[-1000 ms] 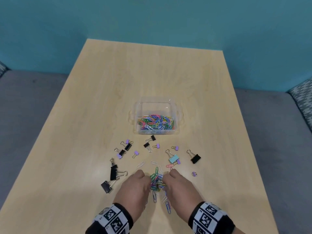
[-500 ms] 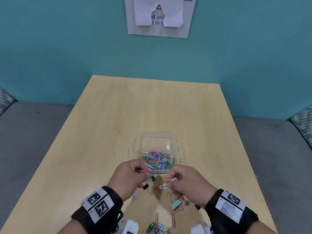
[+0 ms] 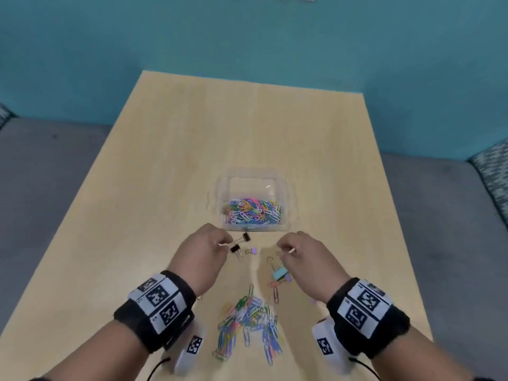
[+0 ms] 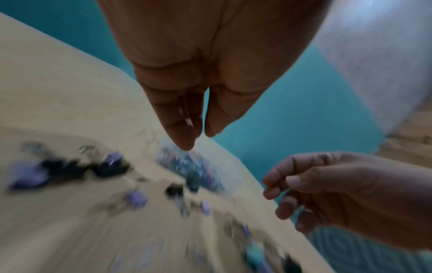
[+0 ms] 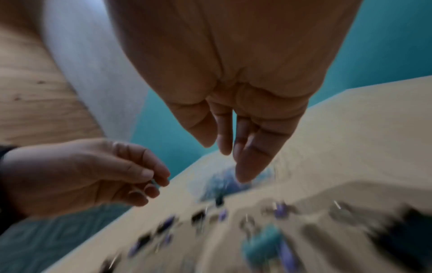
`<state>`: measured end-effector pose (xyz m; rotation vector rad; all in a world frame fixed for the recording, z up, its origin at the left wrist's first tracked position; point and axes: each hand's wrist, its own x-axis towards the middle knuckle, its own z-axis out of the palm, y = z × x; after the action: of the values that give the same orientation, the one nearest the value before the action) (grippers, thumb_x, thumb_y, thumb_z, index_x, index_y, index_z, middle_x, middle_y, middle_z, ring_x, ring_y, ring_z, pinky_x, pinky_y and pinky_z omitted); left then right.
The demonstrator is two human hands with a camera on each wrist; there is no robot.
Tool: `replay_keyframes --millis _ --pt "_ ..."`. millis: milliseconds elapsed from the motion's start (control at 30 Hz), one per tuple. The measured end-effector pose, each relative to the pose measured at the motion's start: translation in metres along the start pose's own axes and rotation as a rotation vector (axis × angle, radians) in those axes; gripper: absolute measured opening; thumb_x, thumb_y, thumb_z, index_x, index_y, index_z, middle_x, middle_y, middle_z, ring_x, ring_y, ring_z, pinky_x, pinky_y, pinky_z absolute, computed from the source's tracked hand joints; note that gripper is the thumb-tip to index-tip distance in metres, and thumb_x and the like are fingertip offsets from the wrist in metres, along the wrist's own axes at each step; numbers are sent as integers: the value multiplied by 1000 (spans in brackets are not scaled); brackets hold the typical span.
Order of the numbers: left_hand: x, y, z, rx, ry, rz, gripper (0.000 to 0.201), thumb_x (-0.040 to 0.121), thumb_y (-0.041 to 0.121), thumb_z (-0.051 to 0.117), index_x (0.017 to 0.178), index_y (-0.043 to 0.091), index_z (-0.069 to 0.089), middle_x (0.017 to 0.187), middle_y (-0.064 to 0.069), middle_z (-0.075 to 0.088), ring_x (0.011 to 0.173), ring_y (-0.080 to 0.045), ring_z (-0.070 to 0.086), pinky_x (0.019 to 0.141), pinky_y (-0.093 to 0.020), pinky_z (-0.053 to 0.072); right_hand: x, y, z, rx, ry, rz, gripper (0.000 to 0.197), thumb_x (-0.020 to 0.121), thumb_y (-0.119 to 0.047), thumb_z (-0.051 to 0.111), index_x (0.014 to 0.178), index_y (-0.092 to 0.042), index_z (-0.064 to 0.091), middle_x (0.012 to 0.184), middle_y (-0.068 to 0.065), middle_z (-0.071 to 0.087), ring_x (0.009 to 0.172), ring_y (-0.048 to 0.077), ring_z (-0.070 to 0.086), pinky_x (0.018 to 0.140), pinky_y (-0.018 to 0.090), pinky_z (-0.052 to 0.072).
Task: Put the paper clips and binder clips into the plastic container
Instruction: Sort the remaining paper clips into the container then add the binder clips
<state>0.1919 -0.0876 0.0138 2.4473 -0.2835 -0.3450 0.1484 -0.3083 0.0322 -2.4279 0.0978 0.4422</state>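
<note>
A clear plastic container (image 3: 284,188) sits mid-table, with a heap of coloured paper clips (image 3: 253,211) inside. My left hand (image 3: 224,243) and right hand (image 3: 286,250) hover just in front of it, fingers hanging loosely. No clip shows plainly between the fingers in either wrist view. Between the hands lie two black binder clips (image 3: 246,237) and a small purple one (image 3: 254,251). A teal binder clip (image 3: 279,273) lies under the right hand. A loose pile of paper clips (image 3: 247,320) lies on the table between my wrists. Both wrist views are blurred.
The light wooden table (image 3: 220,133) runs to a teal wall. A red paper clip (image 3: 275,295) lies beside the pile. More binder clips are hidden under my left forearm. Grey floor flanks the table, with a patterned cushion (image 3: 492,171) at the right.
Both hands lifted clips from the pile, carried them to the container's front edge, and have now drawn back toward me. The clips they pinched no longer show.
</note>
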Motion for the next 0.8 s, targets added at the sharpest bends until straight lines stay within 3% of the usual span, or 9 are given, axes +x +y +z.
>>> replay_keyframes --millis 67,167,300,400,467,567,700,800 --pt "-35 -6 28 110 -174 66 23 87 9 54 103 18 67 102 2 57 91 -19 58 80 -33 47 -32 6 30 -134 -167 -40 19 92 -17 46 103 -16 61 97 -1 54 85 19 55 74 33 45" --pt "-65 -7 61 344 -317 170 48 74 -4 52 115 20 54 109 0 48 93 -21 46 75 -35 47 -67 10 65 -318 -199 -58 15 91 -15 44 104 -16 52 104 2 47 92 22 48 73 30 38" --pt "-68 -4 74 484 -279 239 73 59 -3 52 129 16 42 115 -4 44 94 -26 42 70 -35 45 -74 14 86 -466 -135 -47 40 80 -12 54 120 -12 48 117 7 48 98 26 43 82 34 41" --pt "-68 -6 73 571 -246 241 73 55 5 60 126 11 45 115 -6 46 92 -27 45 67 -36 47 -73 17 94 -563 -120 -51 69 64 -9 63 131 -5 45 118 11 51 93 29 48 75 38 48" --pt "-71 -8 71 590 -273 229 72 54 9 64 124 11 47 114 -6 48 93 -26 46 68 -36 47 -76 15 95 -583 -118 -55 68 59 -9 65 126 -6 48 112 10 53 88 28 48 71 38 47" --pt "-78 -7 71 590 -279 229 59 52 5 61 111 13 55 105 -4 52 87 -24 47 66 -34 50 -79 13 93 -586 -117 -58 58 63 -10 62 120 -11 50 109 7 53 87 26 47 71 37 44" --pt "-76 -3 73 552 -274 197 71 53 -1 53 123 11 46 108 -4 49 88 -24 44 68 -34 49 -70 10 90 -580 -89 -25 82 68 -11 62 142 -8 28 127 10 45 103 29 44 83 39 42" --pt "-71 -1 76 572 -265 207 66 54 1 35 118 11 46 108 -5 48 89 -26 42 69 -35 45 -66 5 89 -616 -102 -25 81 72 -10 61 143 -7 21 131 12 38 109 29 39 89 39 39"
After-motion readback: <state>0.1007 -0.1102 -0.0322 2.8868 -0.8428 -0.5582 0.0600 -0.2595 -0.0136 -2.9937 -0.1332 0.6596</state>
